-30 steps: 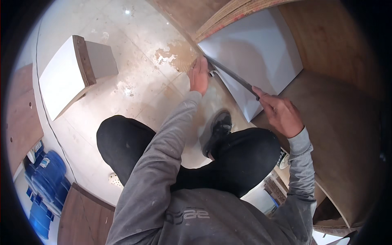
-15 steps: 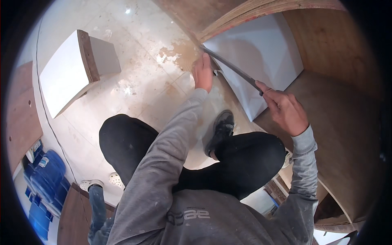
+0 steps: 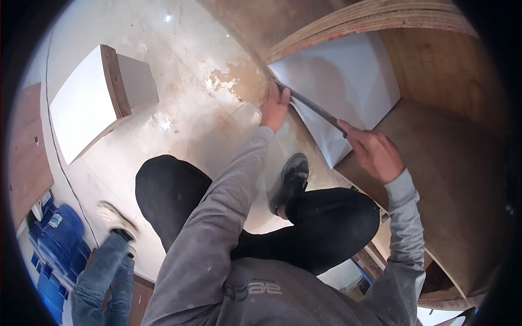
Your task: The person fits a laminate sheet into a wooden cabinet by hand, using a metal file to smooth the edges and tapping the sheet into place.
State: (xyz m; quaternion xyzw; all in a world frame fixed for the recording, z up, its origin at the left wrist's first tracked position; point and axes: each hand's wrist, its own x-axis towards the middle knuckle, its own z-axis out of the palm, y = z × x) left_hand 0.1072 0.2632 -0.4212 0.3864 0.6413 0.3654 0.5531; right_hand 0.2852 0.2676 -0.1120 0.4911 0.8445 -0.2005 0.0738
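My right hand (image 3: pixel 378 155) is closed around the handle end of a long, flat, dark metal file (image 3: pixel 318 111). At its far end, the fingers of my left hand (image 3: pixel 275 108) are bent over the file's tip. The file lies slantwise across the front edge of a white-faced panel (image 3: pixel 353 73), which forms part of a wooden cabinet (image 3: pixel 435 65). My fingers partly hide the tip, and the file's contact with the edge cannot be made out clearly.
A white box-like piece with a brown edge (image 3: pixel 116 81) stands on the stained tile floor (image 3: pixel 185 125) at left. Another person's legs in jeans (image 3: pixel 98 282) are at lower left, near blue containers (image 3: pixel 60 233). A cable (image 3: pixel 60 163) runs along the floor.
The file has shifted slightly toward me. My left fingers, stretched out beside the tip before, now bend over it. The other person's legs have come further into view at lower left.
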